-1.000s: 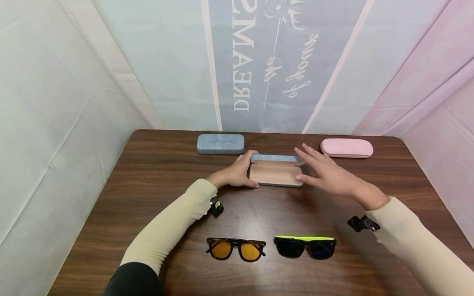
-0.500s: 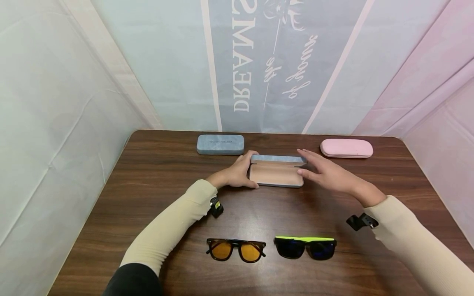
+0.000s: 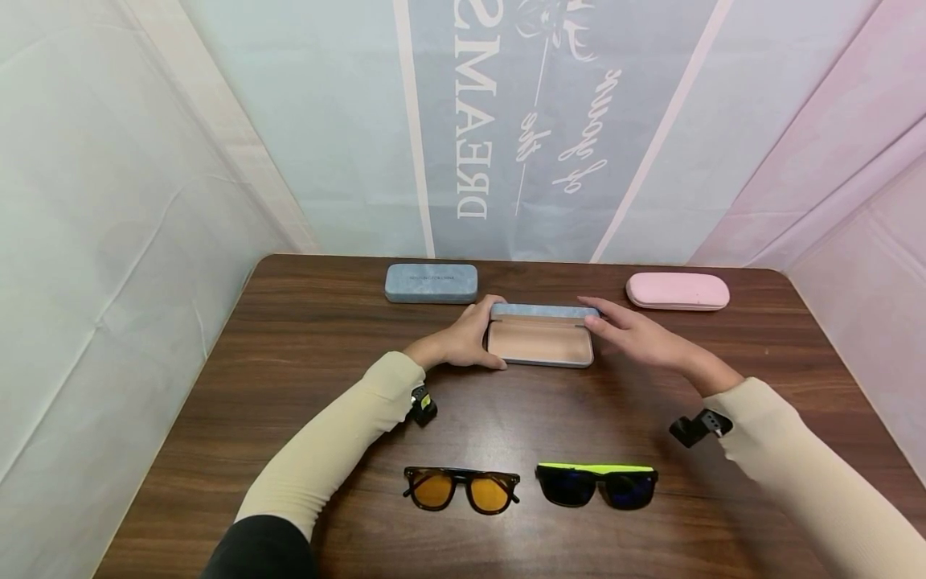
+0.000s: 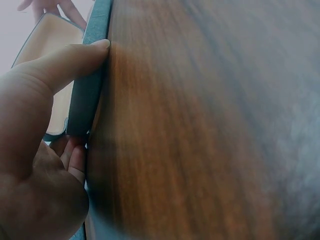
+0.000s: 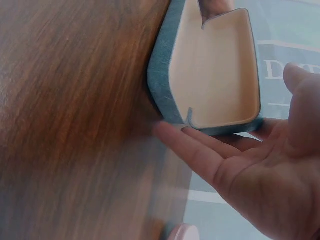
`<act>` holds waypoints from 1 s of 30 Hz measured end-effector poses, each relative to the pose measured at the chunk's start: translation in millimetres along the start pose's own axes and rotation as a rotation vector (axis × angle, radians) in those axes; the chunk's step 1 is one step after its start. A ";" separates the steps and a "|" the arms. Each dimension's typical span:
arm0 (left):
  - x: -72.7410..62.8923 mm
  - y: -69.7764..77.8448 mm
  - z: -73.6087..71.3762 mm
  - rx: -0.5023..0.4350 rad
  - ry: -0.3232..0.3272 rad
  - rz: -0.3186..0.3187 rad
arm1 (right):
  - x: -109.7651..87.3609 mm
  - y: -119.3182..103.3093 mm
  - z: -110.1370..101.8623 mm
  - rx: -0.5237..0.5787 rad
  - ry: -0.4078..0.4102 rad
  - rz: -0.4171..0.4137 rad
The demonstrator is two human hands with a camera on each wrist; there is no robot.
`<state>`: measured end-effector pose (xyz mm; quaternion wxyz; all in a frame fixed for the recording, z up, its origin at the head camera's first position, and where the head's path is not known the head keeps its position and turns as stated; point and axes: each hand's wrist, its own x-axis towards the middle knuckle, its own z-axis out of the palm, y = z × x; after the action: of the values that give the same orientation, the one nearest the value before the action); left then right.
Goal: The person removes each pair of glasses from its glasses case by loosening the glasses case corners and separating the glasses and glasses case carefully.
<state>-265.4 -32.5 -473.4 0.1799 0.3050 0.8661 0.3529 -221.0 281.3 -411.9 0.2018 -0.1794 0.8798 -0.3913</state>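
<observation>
A blue glasses case (image 3: 541, 344) stands with its lid raised on the wooden table, its beige lining bare. My left hand (image 3: 463, 336) grips its left end, thumb along the front and fingers behind. In the left wrist view the thumb of that left hand (image 4: 60, 62) presses on the case's front wall. At the other end, my right hand (image 3: 647, 339) reaches to the lid's right side. The right wrist view shows this right hand (image 5: 250, 175) with fingers extended against the case (image 5: 225, 70) and its thumb apart from it.
Behind the open case lie a closed blue glasses case (image 3: 431, 284) and, farther right, a closed pink one (image 3: 678, 290). Glasses with orange lenses (image 3: 432, 490) and dark sunglasses with lime-green temples (image 3: 628, 489) lie near the front of the table (image 3: 347, 322). A fabric backdrop (image 3: 347, 161) hangs behind.
My right hand has lowered and its spread fingers have drawn closer together at the case's right end. The left hand, the case and both pairs of glasses look unmoved.
</observation>
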 end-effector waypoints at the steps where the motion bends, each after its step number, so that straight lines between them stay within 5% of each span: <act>1: -0.2 -0.1 -0.2 0.000 -0.001 0.000 | 1.0 0.9 0.8 0.036 -0.004 0.001; 13: 0.3 -1.2 0.2 0.002 0.012 0.011 | 10.5 3.5 9.0 0.195 0.073 0.059; 30: -0.3 1.4 -1.4 0.003 -0.005 -0.009 | 15.5 0.4 11.8 0.272 0.061 0.112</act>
<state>-265.3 -32.6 -471.4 0.1830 0.3022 0.8676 0.3499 -228.4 266.9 -422.7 0.2189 -0.0893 0.8330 -0.5003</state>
